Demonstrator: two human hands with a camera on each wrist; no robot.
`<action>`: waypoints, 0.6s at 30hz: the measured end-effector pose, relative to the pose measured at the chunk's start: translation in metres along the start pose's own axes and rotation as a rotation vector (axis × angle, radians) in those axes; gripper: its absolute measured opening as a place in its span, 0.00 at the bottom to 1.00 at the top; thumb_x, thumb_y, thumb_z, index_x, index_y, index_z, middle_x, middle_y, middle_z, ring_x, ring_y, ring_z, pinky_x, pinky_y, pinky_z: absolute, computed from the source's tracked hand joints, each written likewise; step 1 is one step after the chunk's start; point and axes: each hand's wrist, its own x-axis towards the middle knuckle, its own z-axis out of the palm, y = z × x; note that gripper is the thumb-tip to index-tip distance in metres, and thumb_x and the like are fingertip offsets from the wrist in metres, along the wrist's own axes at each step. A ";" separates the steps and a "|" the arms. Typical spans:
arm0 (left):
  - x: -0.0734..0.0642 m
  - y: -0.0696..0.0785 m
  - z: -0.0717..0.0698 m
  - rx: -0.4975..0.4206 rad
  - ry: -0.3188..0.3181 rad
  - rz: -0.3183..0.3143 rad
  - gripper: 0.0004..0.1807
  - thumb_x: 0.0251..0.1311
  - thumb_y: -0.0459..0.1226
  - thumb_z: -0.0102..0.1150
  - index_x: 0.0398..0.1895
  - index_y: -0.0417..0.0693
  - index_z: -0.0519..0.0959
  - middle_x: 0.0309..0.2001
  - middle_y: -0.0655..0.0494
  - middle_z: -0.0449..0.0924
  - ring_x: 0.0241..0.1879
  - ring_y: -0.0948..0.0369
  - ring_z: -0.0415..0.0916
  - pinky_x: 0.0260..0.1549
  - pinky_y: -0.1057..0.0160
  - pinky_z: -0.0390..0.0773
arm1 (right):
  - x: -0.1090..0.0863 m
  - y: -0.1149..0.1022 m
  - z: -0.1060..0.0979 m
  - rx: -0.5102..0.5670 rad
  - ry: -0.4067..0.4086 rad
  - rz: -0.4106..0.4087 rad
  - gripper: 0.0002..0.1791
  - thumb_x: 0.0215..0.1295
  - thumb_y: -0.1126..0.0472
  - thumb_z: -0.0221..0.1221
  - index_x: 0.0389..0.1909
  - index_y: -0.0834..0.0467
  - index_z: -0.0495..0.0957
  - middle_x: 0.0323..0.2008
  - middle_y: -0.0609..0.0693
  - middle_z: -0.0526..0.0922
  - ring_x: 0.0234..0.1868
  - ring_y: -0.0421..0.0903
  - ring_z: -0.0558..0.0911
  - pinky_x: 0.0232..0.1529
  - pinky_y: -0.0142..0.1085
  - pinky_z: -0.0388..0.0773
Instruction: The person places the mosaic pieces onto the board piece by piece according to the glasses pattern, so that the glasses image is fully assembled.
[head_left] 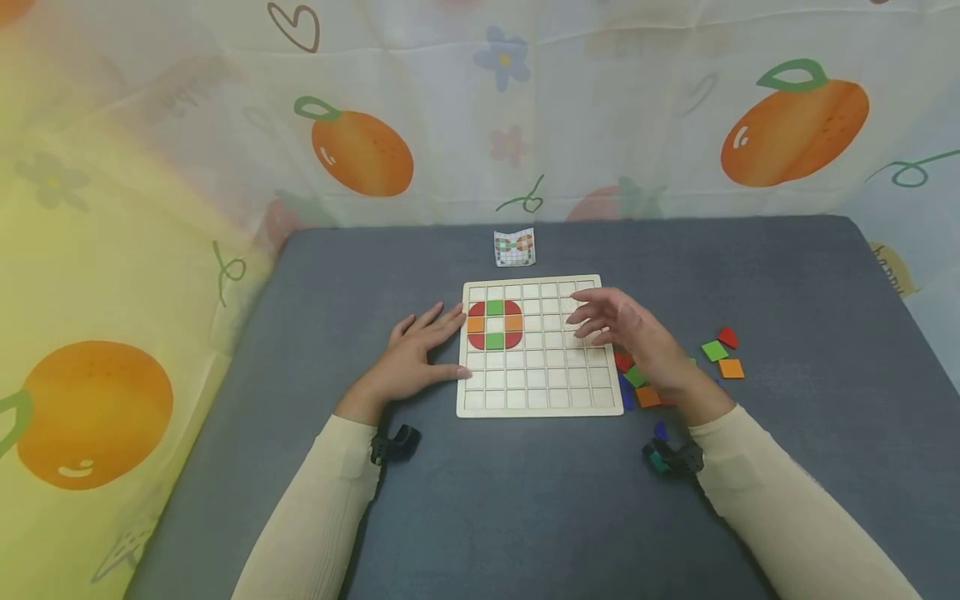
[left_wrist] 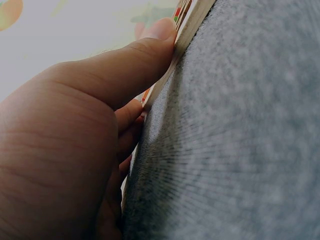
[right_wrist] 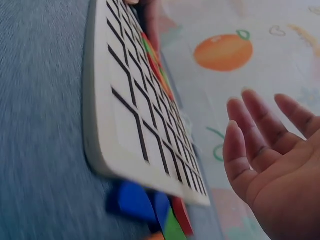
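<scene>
A pale wooden grid board [head_left: 536, 379] lies flat on the dark grey table. Toward its left side, a ring of tiles is set in the squares: red rounded corners, orange tiles [head_left: 513, 323] at the sides and green tiles [head_left: 495, 341] above and below. My left hand [head_left: 408, 358] rests at the board's left edge, fingers stretched, its thumb tip on the rim in the left wrist view. Above the board's right side hovers my right hand [head_left: 626, 333], fingers loosely bent and holding nothing; the right wrist view shows the palm [right_wrist: 290, 195] raised apart from the grid.
Loose red, green, orange and blue tiles [head_left: 648, 397] lie right of the board, partly hidden by the right forearm. Farther right are a green tile [head_left: 715, 351] and an orange one [head_left: 731, 368]. A small pattern card [head_left: 514, 247] lies behind the board, before a fruit-print cloth [head_left: 450, 83].
</scene>
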 end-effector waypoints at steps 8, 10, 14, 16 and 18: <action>0.000 -0.003 0.001 0.001 -0.001 0.017 0.55 0.67 0.60 0.74 0.89 0.57 0.56 0.87 0.69 0.48 0.86 0.59 0.33 0.78 0.41 0.30 | -0.018 0.000 -0.026 0.057 0.059 -0.056 0.40 0.87 0.33 0.42 0.76 0.62 0.72 0.60 0.67 0.79 0.57 0.59 0.80 0.56 0.43 0.76; 0.000 -0.002 0.000 -0.003 0.000 0.018 0.55 0.67 0.60 0.74 0.89 0.57 0.56 0.87 0.69 0.48 0.86 0.60 0.33 0.78 0.41 0.30 | -0.023 0.000 -0.032 0.065 0.078 -0.048 0.41 0.87 0.33 0.41 0.76 0.65 0.71 0.60 0.67 0.79 0.57 0.59 0.80 0.56 0.43 0.75; 0.000 -0.002 0.000 -0.012 0.000 0.015 0.55 0.67 0.60 0.74 0.89 0.58 0.56 0.87 0.70 0.48 0.86 0.60 0.33 0.78 0.41 0.30 | -0.034 -0.001 -0.042 0.044 0.137 -0.019 0.40 0.88 0.35 0.41 0.76 0.66 0.71 0.60 0.67 0.80 0.58 0.59 0.80 0.58 0.43 0.73; 0.000 -0.002 0.000 -0.008 0.000 0.011 0.55 0.67 0.60 0.74 0.89 0.58 0.56 0.87 0.70 0.48 0.86 0.61 0.33 0.78 0.41 0.30 | -0.039 -0.001 -0.046 0.031 0.168 -0.002 0.38 0.88 0.36 0.41 0.76 0.63 0.73 0.59 0.66 0.80 0.59 0.59 0.80 0.59 0.44 0.71; 0.000 -0.002 0.000 -0.004 0.000 0.008 0.55 0.66 0.60 0.74 0.89 0.58 0.56 0.86 0.71 0.48 0.86 0.61 0.33 0.78 0.42 0.30 | -0.044 -0.002 -0.051 0.008 0.195 0.009 0.35 0.89 0.37 0.41 0.75 0.59 0.74 0.59 0.65 0.81 0.59 0.58 0.80 0.59 0.43 0.70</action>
